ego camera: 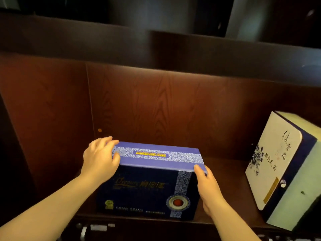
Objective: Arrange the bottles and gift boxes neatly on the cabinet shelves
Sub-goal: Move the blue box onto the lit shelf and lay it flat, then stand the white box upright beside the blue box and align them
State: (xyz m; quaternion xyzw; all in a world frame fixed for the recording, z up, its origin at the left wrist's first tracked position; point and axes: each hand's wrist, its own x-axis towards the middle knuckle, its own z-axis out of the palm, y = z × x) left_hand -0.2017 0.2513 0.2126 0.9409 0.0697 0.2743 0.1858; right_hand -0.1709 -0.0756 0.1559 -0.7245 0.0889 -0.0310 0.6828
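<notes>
A dark blue gift box [149,181] with a lighter patterned top and gold lettering stands upright on the wooden cabinet shelf [224,173]. My left hand [99,159] grips its upper left corner, fingers over the top edge. My right hand [206,186] presses against its right side, thumb at the top right corner. To the right stands a cream gift box [272,160] with dark calligraphy, a flower print and a navy spine, turned at an angle. No bottles are in view.
The shelf's brown wood back panel [165,108] and left side wall [43,110] enclose the bay. A dark shelf board [156,47] runs overhead. Bare shelf lies between the two boxes. Metal fittings [97,227] show below the front edge.
</notes>
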